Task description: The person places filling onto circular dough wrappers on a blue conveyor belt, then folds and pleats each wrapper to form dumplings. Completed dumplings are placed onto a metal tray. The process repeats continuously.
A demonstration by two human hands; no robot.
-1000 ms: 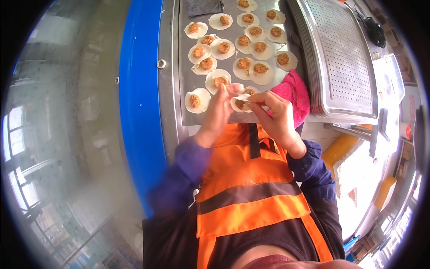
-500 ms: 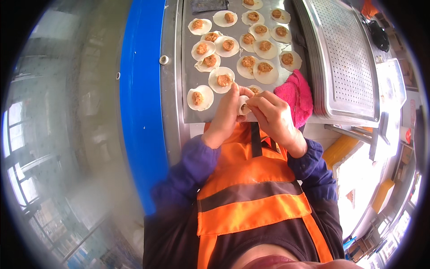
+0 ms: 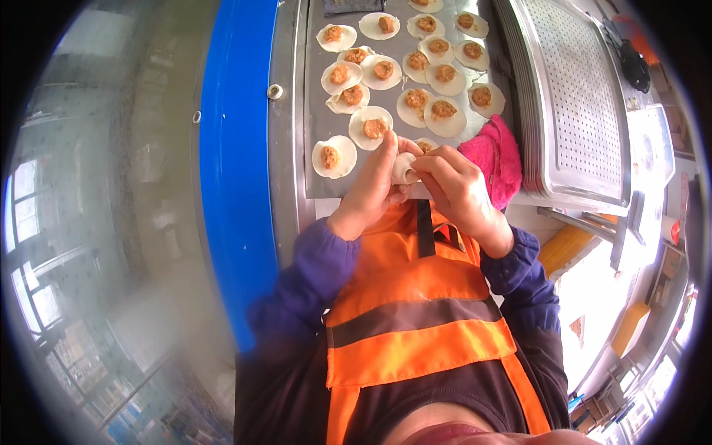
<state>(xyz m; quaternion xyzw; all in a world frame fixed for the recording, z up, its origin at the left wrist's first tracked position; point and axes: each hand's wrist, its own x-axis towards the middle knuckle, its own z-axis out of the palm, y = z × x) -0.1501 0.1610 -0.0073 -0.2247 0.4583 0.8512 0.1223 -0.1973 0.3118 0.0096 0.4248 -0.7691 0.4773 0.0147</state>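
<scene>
Between my two hands, just above the near edge of the metal table [image 3: 320,188], is a partly gathered dumpling [image 3: 403,169] of white dough. My left hand [image 3: 373,175] cups it from the left side. The fingertips of my right hand [image 3: 454,182] pinch its dough rim from the right. Beyond my hands, several round dough wrappers [image 3: 343,164] lie flat, each with a lump of orange-brown filling [image 3: 443,110] on it. Some wrappers overlap. One lump of filling [image 3: 424,147] on its wrapper is partly hidden behind my fingers.
A pink cloth [image 3: 495,159] lies right of my right hand, against a stack of perforated metal trays [image 3: 575,89]. A dark flat object [image 3: 352,6] rests at the table's far edge. Along the left runs a blue panel [image 3: 237,148] beside a metal rail.
The dough in my hands looks more gathered, with its opening drawn closer together. Both hands stay in nearly the same place; the whole view has shifted slightly.
</scene>
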